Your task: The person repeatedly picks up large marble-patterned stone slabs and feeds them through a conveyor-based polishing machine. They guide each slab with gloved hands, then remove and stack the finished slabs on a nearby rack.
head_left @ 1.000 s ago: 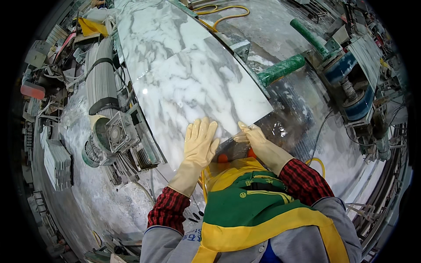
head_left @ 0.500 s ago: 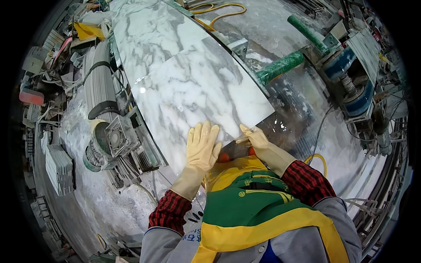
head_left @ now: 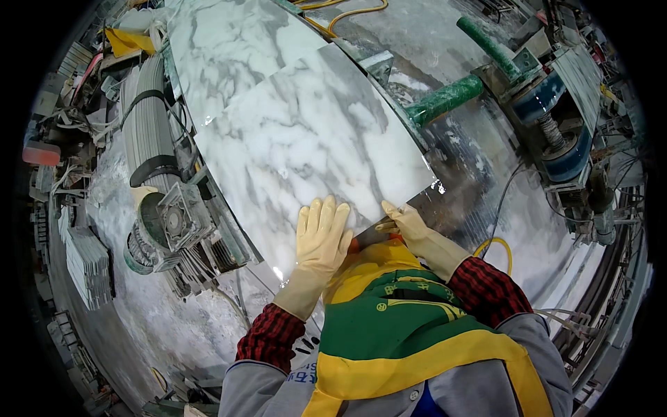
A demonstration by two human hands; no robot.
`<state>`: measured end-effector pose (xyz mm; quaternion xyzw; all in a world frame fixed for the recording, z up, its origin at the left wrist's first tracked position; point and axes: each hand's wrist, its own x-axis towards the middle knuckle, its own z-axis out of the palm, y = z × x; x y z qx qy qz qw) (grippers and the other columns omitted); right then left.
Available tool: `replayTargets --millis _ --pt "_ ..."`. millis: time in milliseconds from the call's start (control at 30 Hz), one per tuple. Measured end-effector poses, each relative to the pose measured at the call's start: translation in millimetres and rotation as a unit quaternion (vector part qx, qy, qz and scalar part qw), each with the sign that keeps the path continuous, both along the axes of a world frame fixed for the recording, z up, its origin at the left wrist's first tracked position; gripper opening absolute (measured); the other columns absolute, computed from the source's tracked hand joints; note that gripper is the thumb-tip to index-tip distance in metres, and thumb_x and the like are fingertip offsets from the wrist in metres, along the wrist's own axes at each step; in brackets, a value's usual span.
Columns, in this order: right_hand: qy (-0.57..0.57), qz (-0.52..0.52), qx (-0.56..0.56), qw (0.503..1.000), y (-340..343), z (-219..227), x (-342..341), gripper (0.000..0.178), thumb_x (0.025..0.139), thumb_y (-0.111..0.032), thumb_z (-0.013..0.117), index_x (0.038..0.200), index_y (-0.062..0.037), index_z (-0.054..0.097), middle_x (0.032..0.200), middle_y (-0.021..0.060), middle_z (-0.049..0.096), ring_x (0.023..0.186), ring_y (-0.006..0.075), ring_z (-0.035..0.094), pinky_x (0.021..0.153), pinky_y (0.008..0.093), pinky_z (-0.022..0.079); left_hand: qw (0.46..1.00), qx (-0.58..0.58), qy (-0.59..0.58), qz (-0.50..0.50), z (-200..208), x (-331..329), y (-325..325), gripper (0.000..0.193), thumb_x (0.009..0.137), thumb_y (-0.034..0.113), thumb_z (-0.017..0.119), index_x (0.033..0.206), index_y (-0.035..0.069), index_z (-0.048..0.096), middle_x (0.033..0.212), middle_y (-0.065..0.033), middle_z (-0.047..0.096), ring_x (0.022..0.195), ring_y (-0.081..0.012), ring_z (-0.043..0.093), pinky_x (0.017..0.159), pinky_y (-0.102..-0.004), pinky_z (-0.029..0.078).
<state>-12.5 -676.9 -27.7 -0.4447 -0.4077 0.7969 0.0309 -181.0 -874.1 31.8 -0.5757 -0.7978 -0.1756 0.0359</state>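
A white marble slab (head_left: 292, 132) with grey veins lies in front of me. Its far edge meets or overlaps a second veined slab (head_left: 229, 48), and its left corner sticks out past that slab's side. My left hand (head_left: 321, 240), in a cream rubber glove, rests flat on the near left part of the near slab, fingers stretched. At the near edge, my right hand (head_left: 410, 226), gloved alike, has a digit on top and other fingers curled lower, closed on the slab's rim. What the lower fingertips touch is hidden.
Left of the slabs runs a dusty machine with grey ribbed bellows (head_left: 149, 125). A stack of thin slabs (head_left: 89, 267) stands farther left. Green cylinders (head_left: 445, 99) and blue machine parts (head_left: 538, 97) are at right. A yellow hose (head_left: 504, 247) lies on the wet floor.
The near slab has shifted and turned slightly, its left corner now jutting beyond the far slab's side. My hands keep nearly the same places in view.
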Motion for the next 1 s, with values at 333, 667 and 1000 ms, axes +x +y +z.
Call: replayTargets --millis 333,667,1000 --pt "-0.048 0.092 0.078 0.991 8.9 -31.1 10.1 0.069 0.106 -0.054 0.074 0.127 0.0106 0.066 0.113 0.0232 0.078 0.094 0.0329 0.08 0.083 0.0425 0.066 1.0 0.016 -0.004 -0.011 -9.2 2.6 3.4 0.055 0.09 0.026 0.079 0.14 0.009 0.066 0.147 -0.02 0.062 0.135 -0.0438 0.057 0.114 -0.0583 0.044" --pt "-0.174 0.223 0.362 0.888 2.8 5.8 15.7 0.089 0.1 -0.077 0.059 0.105 0.0104 0.076 0.099 0.029 0.077 0.099 0.041 0.074 0.096 0.0474 0.054 0.999 -0.045 -0.005 0.017 3.8 -81.0 4.4 0.071 0.097 0.038 0.076 0.16 0.01 0.057 0.165 -0.0309 0.049 0.15 -0.0541 0.045 0.127 -0.0676 0.028" --pt "-0.156 0.185 0.261 0.934 -8.3 -72.4 13.0 0.075 0.105 -0.066 0.065 0.102 0.0083 0.075 0.091 0.0213 0.075 0.092 0.0345 0.073 0.088 0.0455 0.055 0.962 -0.232 -0.07 0.124 67.5 -406.6 30.5 0.081 0.102 0.038 0.077 0.168 0.005 0.046 0.133 -0.0214 0.075 0.125 -0.0354 0.072 0.12 -0.0397 0.047"
